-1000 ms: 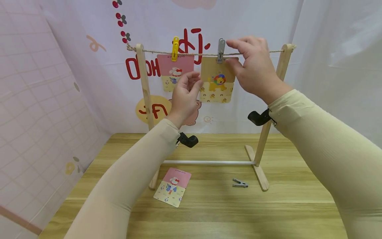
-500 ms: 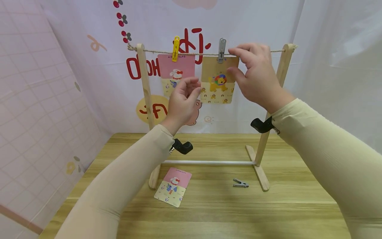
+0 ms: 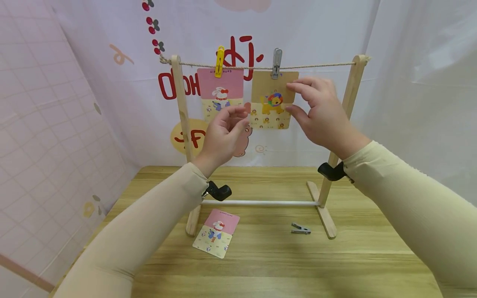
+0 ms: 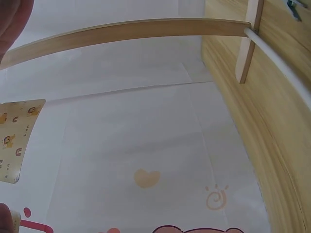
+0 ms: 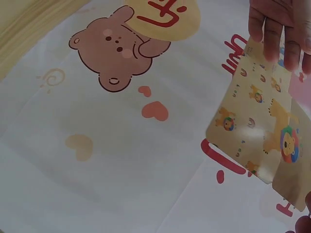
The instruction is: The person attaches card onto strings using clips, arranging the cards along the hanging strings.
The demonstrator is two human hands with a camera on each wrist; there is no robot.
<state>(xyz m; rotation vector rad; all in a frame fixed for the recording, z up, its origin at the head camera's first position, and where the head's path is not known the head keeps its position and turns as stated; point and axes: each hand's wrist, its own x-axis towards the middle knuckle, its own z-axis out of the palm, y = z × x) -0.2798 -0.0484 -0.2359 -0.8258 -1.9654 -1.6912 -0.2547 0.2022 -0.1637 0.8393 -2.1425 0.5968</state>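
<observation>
My right hand [image 3: 322, 111] is beside the right edge of a tan and yellow lion card [image 3: 272, 120], thumb and fingers spread apart with nothing pinched between them. A grey clothespin [image 3: 276, 63] fastens that card to the twine [image 3: 313, 66]. Lower left of it, my left hand [image 3: 221, 140] is raised with loosely bent fingers, holding nothing and covering the lower part of a pink rabbit card [image 3: 223, 82]. This card hangs from a yellow clothespin [image 3: 220, 62]. In the right wrist view, the lion card [image 5: 262, 111] hangs between fingers of both hands.
Wooden posts [image 3: 354, 89] and a white rod [image 3: 261, 203] form the stand. On the wooden table [image 3: 275, 265] lie a second pink rabbit card [image 3: 216, 234] and a grey clothespin [image 3: 300, 228]. A printed cloth [image 3: 298, 25] hangs behind.
Both hands have moved down, the right from beside the grey clothespin to the lion card's side, the left lower and slightly leftward. The hanging cards and clothespins stay nearly in place.
</observation>
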